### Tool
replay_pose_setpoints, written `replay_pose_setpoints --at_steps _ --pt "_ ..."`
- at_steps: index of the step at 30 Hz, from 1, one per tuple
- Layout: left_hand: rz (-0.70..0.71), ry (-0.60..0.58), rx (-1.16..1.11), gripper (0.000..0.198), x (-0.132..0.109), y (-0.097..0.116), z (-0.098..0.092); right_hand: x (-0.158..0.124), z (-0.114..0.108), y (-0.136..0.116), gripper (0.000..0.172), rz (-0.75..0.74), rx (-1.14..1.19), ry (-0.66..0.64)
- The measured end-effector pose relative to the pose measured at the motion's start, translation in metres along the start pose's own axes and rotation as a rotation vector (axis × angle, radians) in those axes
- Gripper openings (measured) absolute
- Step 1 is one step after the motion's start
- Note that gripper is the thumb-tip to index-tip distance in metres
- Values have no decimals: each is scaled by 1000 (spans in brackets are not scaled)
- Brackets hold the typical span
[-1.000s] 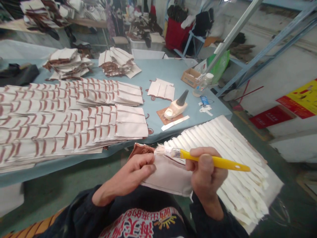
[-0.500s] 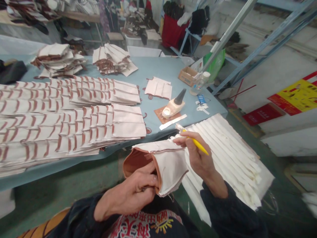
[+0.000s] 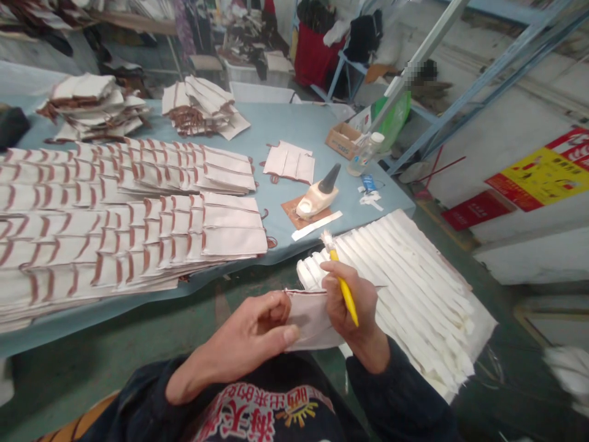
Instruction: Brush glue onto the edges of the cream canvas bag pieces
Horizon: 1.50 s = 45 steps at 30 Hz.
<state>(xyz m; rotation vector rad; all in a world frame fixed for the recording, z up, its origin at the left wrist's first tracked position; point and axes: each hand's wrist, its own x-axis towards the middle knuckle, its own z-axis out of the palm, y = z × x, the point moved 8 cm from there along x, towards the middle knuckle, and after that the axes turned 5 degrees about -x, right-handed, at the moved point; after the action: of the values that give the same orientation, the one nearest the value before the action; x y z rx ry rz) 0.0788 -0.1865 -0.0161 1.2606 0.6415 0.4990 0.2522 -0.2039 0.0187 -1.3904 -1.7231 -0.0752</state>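
Observation:
My left hand (image 3: 248,337) pinches the left end of a pale fabric pouch (image 3: 309,319) with a brown edge, thumb in front. The pouch hangs low in front of my body, flattened, its opening no longer facing me. Wrapped around a yellow-handled brush (image 3: 346,293), my right hand (image 3: 356,307) also meets the pouch's right end. The brush's frayed white bristles point up and away from the pouch. On the table beyond, a cut-open cream bottle with a dark nozzle (image 3: 316,199) lies on a brown patch, a white strip (image 3: 317,226) beside it.
Overlapping rows of pale, brown-edged pouches (image 3: 230,227) cover the table's left side, with stacks (image 3: 197,107) behind. One pouch (image 3: 289,161) lies alone. White strips (image 3: 405,282) lie on a board at right. A jar (image 3: 365,156) and cardboard box (image 3: 343,140) stand near the back right.
The pouch has turned from gaping open to flat, and my left fingers have come out of its opening. My right hand has moved down onto its right end, with the brush tilted more upright.

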Motion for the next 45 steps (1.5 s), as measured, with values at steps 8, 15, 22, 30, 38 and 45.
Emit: replay_pose_setpoints --at_steps 8,15,22,30,38,45 --pt "-33 52 20 40 18 -14 -4 2 -20 11 37 193 198 194" --pt "-72 38 2 38 21 4 -20 13 -63 -12 32 325 512 254" --pt "-121 -6 -133 36 17 2 -15 13 -35 -12 22 135 317 86" --pt "-143 21 -172 30 18 -1 -20 22 -40 -23 25 78 362 131" --pt "-162 31 -184 29 19 -9 -22 20 -33 -29 23 43 332 82" --pt "-140 55 -165 32 18 -11 -22 21 -25 -26 28 73 324 161"
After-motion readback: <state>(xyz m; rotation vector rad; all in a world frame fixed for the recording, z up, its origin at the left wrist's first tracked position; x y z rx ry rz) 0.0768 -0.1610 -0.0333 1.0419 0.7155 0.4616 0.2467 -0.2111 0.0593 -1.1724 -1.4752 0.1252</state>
